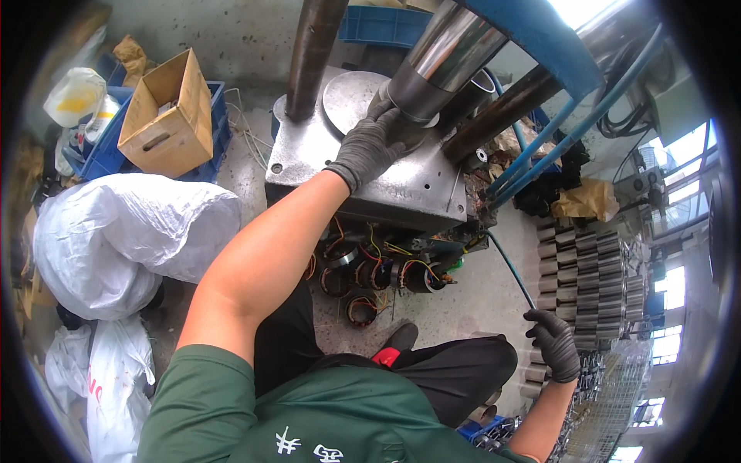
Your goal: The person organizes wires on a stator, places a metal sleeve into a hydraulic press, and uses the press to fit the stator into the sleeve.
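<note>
My left hand [372,148], in a dark grey knitted glove, reaches forward with its fingers and thumb against the near side of a dark metal cylinder [417,94]. The cylinder sits tilted in the picture, directly beneath the shiny ram [455,50] of a press. Under it lies the round plate [345,100] on the thick steel press bed [301,158]. To the right, my right hand [553,346], gloved alike, is closed around the upper end of a thin dark lever rod [511,266] that runs to the press's side. The cylinder's lower end is partly hidden by my left hand.
Several wound copper stators [361,310] with coloured wires lie on the floor below the bed. Metal sleeves [590,278] are stacked at the right. A cardboard box [174,127] in a blue crate and white sacks [116,239] stand left. Steel columns [315,58] flank the ram.
</note>
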Motion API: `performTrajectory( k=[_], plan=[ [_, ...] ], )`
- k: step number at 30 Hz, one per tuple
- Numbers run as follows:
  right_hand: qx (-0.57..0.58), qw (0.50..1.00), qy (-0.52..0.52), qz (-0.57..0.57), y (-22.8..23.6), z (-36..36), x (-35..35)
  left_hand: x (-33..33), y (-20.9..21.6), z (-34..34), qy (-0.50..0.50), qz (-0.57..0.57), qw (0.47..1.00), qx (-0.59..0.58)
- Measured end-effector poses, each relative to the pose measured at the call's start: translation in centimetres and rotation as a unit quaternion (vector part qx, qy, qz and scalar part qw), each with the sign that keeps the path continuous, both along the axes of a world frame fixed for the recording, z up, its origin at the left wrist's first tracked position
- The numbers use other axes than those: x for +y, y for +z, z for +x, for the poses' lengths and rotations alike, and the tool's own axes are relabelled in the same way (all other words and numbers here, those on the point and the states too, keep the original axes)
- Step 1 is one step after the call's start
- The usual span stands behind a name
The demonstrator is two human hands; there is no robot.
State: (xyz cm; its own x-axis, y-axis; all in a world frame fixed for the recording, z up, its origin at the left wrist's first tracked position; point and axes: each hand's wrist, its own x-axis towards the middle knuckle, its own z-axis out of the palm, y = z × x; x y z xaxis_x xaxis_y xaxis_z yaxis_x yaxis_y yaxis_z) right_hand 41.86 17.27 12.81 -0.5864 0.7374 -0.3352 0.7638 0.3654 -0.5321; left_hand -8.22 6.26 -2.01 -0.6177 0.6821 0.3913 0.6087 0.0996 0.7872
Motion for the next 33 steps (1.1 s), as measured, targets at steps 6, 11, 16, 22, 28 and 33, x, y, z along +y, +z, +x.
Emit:
performTrajectory(
  k=[6, 11, 16, 22, 28, 33],
  plan=[
    [-0.012, 0.998, -0.003, -0.065, 0.0, 0.1, 0.2, 0.0, 0.1, 0.2, 0.005, -0.002, 1.0, -0.012],
    [-0.024, 1.0, 0.016, -0.01, 0.1, 0.1, 0.0, -0.1, 0.3, 0.3, 0.0, -0.007, 1.0, -0.011],
    [-0.023, 0.999, -0.011, -0.044, 0.4, -0.2, 0.3, 0.2, -0.3, -0.1, -0.002, 0.003, 1.0, -0.003],
    [-0.05, 0.998, 0.014, -0.032, 0.2, 0.4, 0.9, -0.3, 0.3, 0.1, -0.013, -0.003, 1.0, -0.009],
    [0.029, 0.996, -0.036, -0.075, 0.6, 0.3, 1.1, -0.4, 0.4, 0.2, 0.005, -0.004, 1.0, 0.005],
    [0.122, 0.984, -0.015, 0.128, 1.1, 0.7, 3.6, -0.4, -0.2, 0.1, 0.008, 0.034, 0.999, -0.007]
  ],
)
